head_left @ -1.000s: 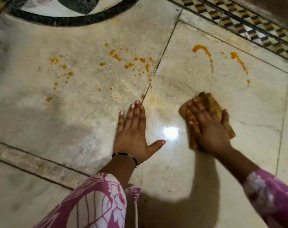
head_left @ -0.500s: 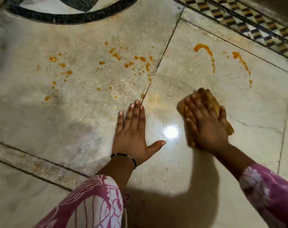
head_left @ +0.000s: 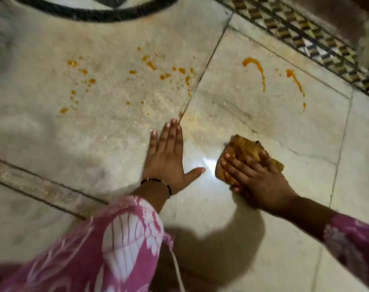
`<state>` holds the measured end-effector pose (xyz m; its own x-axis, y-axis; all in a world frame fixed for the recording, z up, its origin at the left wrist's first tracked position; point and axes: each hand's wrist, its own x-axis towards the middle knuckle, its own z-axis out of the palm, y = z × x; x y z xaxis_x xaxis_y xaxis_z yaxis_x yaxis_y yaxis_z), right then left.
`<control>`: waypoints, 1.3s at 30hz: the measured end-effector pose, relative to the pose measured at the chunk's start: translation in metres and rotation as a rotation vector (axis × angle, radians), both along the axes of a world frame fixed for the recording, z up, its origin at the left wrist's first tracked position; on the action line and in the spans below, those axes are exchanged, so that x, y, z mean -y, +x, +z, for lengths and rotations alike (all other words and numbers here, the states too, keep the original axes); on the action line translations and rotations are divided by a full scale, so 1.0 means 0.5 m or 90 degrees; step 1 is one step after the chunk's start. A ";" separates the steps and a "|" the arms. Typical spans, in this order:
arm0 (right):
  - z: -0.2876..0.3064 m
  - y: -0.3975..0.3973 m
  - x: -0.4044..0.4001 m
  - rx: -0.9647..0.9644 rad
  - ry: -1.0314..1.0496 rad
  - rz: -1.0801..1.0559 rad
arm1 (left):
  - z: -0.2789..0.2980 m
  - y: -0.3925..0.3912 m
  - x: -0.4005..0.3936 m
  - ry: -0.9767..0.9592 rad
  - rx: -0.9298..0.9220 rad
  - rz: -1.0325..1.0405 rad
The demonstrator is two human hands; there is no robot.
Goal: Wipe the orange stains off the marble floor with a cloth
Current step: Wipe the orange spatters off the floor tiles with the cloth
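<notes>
Wiping step, mid-job. Right hand lies flat on cloth, fingers straight and spread, pressing it to the floor; nothing gripped. Left hand is flat on the floor just left of the cloth, fingers straight, bracing. Stains lie beyond both hands, untouched: streaks ahead of the cloth, spatter ahead of the left hand. Next move, likely: push the cloth forward onto the streaks.

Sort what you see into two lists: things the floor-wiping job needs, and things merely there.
Job: cloth, right hand pressing it, orange stains, marble floor.
Merely there: left hand flat on floor, black bracelet, patterned border, dark curved inlay.
</notes>
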<state>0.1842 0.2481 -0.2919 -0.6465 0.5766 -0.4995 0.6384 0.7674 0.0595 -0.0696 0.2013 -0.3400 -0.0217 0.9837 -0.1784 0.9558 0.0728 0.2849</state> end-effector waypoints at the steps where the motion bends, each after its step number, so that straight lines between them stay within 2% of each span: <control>1: 0.013 0.023 0.003 0.032 -0.025 -0.020 | 0.005 0.000 -0.001 -0.014 -0.009 -0.007; 4: 0.033 0.052 -0.033 0.103 -0.056 -0.126 | 0.004 -0.003 -0.007 -0.027 -0.019 -0.008; 9: -0.006 0.022 -0.162 0.027 -0.039 -0.343 | -0.006 -0.002 -0.008 -0.019 -0.031 0.002; 12: -0.035 -0.061 -0.183 -0.054 -0.010 -0.341 | -0.005 0.000 -0.008 -0.019 -0.041 0.003; 15: -0.042 -0.124 -0.129 -0.105 0.031 -0.239 | -0.001 0.001 -0.013 -0.022 -0.034 0.005; 17: -0.041 -0.098 -0.063 -0.142 0.026 -0.130 | 0.001 0.000 -0.011 -0.030 -0.020 0.015; 19: -0.048 -0.015 -0.027 -0.158 0.028 -0.085 | 0.000 0.000 -0.013 -0.033 -0.017 0.008; 21: -0.053 0.066 -0.030 -0.181 0.060 -0.133 | -0.004 0.000 -0.010 -0.032 -0.027 0.007; 23: -0.052 0.090 -0.063 -0.179 0.087 -0.252 | 0.000 0.004 -0.010 -0.023 -0.025 0.028; 27: -0.071 -0.005 -0.155 -0.201 0.157 -0.541 | 0.034 0.031 -0.079 -0.011 -0.002 -0.072; 29: -0.064 -0.044 -0.175 -0.212 0.137 -0.514 | 0.059 0.049 -0.168 -0.023 -0.010 -0.118; 32: -0.054 0.001 -0.146 -0.221 0.085 -0.280 | 0.066 0.073 -0.305 -0.047 -0.032 -0.178; 33: -0.056 0.042 -0.136 -0.221 0.085 -0.247 | 0.057 0.083 -0.333 -0.054 -0.038 -0.204; 35: -0.060 0.129 -0.126 -0.222 0.111 -0.295 | 0.028 0.102 -0.352 -0.057 -0.046 -0.228; 39: -0.062 0.206 -0.200 -0.192 0.150 -0.520 | -0.006 0.119 -0.337 0.025 -0.036 -0.172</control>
<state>0.2875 0.3483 -0.3229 -0.0750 0.9797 -0.1859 0.9933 0.0571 -0.1001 -0.0100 0.3696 -0.3430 0.2333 0.9615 -0.1454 0.9536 -0.1970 0.2275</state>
